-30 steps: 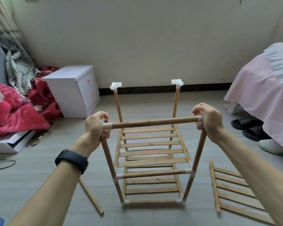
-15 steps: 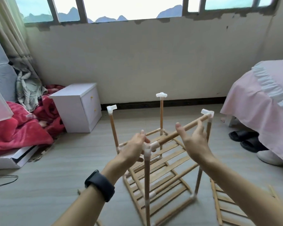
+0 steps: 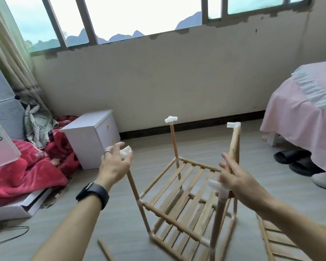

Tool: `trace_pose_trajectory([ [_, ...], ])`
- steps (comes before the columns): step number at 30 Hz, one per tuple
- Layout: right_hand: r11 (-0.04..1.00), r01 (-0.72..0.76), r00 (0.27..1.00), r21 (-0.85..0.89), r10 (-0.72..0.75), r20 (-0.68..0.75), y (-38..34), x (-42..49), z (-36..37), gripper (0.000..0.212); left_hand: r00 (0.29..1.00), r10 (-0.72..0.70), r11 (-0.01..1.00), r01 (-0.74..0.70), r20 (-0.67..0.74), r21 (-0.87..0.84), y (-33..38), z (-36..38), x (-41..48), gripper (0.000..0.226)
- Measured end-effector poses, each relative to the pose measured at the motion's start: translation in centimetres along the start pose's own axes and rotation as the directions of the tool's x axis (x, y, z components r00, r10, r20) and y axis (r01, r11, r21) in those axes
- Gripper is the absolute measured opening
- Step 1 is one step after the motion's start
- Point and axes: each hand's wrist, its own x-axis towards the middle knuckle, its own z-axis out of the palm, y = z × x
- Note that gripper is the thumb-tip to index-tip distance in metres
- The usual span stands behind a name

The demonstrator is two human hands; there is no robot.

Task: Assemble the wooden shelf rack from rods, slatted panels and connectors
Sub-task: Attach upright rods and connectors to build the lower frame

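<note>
Rack (image 3: 169, 182) on grey floor (image 3: 64, 232) below window (image 3: 139, 14); left fingers (image 3: 113, 149) seemingly grasping connector (image 3: 126, 150), right fingers (image 3: 227, 161) released.

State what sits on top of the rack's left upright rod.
A white connector, pinched by the left hand, which covers part of it and the top end of the rod.

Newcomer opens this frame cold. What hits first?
The half-built wooden rack standing mid-floor, white connectors on its post tops. The left hand curls round the near-left connector, while the right hand is spread-fingered at the top rod on the right. A pink-covered bed fills the right edge.
</note>
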Motion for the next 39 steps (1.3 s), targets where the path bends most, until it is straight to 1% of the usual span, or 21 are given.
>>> trace_pose_trajectory([
  [2, 0.998, -0.014, 0.999, 0.067, 0.011, 0.046, 0.5, 2.2, -2.7, 0.068, 0.994, -0.041, 0.969, 0.065, 0.105, -0.238, -0.7, 0.2, 0.1, 0.029],
  [4, 0.992, -0.016, 1.0, 0.122, 0.014, 0.025, 1.0, 4.7, -4.9, 0.06, 0.99, -0.036, 0.932, 0.083, 0.136, -0.354, -0.7, 0.7, -0.8, 0.023],
  [6, 0.986, -0.015, 0.986, 0.165, 0.042, -0.164, 1.5, 7.2, -6.2, 0.041, 0.995, -0.026, 0.918, 0.062, 0.097, -0.392, -0.1, 1.2, -2.2, 0.026],
  [7, 0.991, -0.03, 0.936, 0.132, 0.074, -0.343, 1.8, 8.3, -6.5, 0.032, 0.997, -0.012, 0.922, 0.04, 0.075, -0.384, 0.5, 1.4, -3.1, 0.027],
  [9, 0.992, -0.097, 0.724, 0.077, 0.124, -0.678, 2.8, 9.8, -6.8, 0.027, 0.999, 0.04, 0.952, -0.028, 0.033, -0.304, 1.7, 1.7, -5.4, 0.029],
  [11, 0.976, -0.072, 0.541, 0.204, 0.21, -0.814, 4.3, 9.3, -6.3, 0.027, 0.996, 0.091, 0.965, -0.088, 0.002, -0.249, 3.1, 1.6, -7.7, 0.032],
  [13, 0.969, -0.061, 0.474, 0.239, 0.239, -0.848, 6.4, 7.6, -4.7, 0.022, 0.994, 0.105, 0.945, -0.095, 0.014, -0.312, 4.6, 1.6, -9.9, 0.032],
  [14, 0.971, -0.071, 0.51, 0.23, 0.233, -0.828, 7.4, 6.4, -3.6, 0.02, 0.994, 0.107, 0.93, -0.091, 0.027, -0.357, 5.5, 1.7, -10.9, 0.032],
  [17, 0.984, -0.012, 0.809, 0.18, 0.115, -0.576, 8.5, 1.5, 1.1, 0.029, 0.975, 0.12, 0.847, -0.003, 0.186, -0.532, 8.4, 2.4, -13.1, 0.033],
  [19, 0.982, 0.106, 0.918, 0.155, -0.037, -0.395, 7.0, -1.5, 4.2, 0.048, 0.862, 0.221, 0.776, 0.128, 0.457, -0.617, 10.2, 2.5, -13.4, 0.038],
  [21, 0.968, 0.194, 0.959, 0.161, -0.152, -0.241, 5.2, -3.2, 5.7, 0.057, 0.7, 0.377, 0.797, 0.089, 0.607, -0.597, 11.3, 2.3, -12.6, 0.029],
  [22, 0.957, 0.204, 0.968, 0.205, -0.167, -0.185, 4.4, -3.6, 5.8, 0.061, 0.688, 0.417, 0.821, -0.006, 0.594, -0.57, 11.3, 2.3, -11.8, 0.026],
  [23, 0.946, 0.176, 0.979, 0.272, -0.14, -0.146, 3.7, -3.9, 5.6, 0.065, 0.741, 0.427, 0.846, -0.123, 0.518, -0.52, 11.1, 2.3, -10.7, 0.027],
  [25, 0.929, 0.099, 0.991, 0.357, -0.06, -0.12, 2.9, -4.1, 4.7, 0.068, 0.89, 0.409, 0.893, -0.346, 0.2, -0.288, 10.2, 2.2, -7.8, 0.027],
  [26, 0.939, 0.102, 0.987, 0.328, -0.054, -0.154, 3.0, -4.1, 4.3, 0.06, 0.92, 0.391, 0.915, -0.385, 0.032, -0.117, 9.4, 2.0, -6.4, 0.027],
  [28, 0.957, 0.156, 0.957, 0.246, -0.084, -0.277, 3.5, -3.7, 3.5, 0.046, 0.942, 0.307, 0.942, -0.28, -0.138, 0.186, 7.1, 1.5, -4.0, 0.033],
  [30, 0.936, 0.21, 0.929, 0.281, -0.102, -0.355, 3.9, -2.9, 2.5, 0.041, 0.989, 0.137, 0.955, -0.116, -0.06, 0.272, 4.7, 1.3, -2.4, 0.041],
  [32, 0.926, 0.227, 0.922, 0.301, -0.104, -0.373, 4.3, -1.6, 0.9, 0.035, 0.992, -0.02, 0.999, 0.017, 0.128, 0.029, 3.2, 1.5, -2.2, 0.04],
  [34, 0.929, 0.221, 0.921, 0.297, -0.099, -0.376, 4.8, 0.1, -0.8, 0.027, 0.974, -0.007, 0.922, 0.094, 0.227, -0.375, 2.8, 2.2, -3.0, 0.027],
  [36, 0.939, 0.223, 0.899, 0.262, -0.095, -0.427, 5.2, 1.8, -2.1, 0.029, 0.988, 0.027, 0.817, 0.065, 0.151, -0.572, 2.9, 3.0, -4.2, 0.022],
  [39, 0.955, 0.199, 0.829, 0.22, -0.044, -0.557, 5.5, 4.2, -3.1, 0.039, 0.995, -0.037, 0.661, 0.098, 0.097, -0.744, 2.9, 4.4, -5.7, 0.033],
])
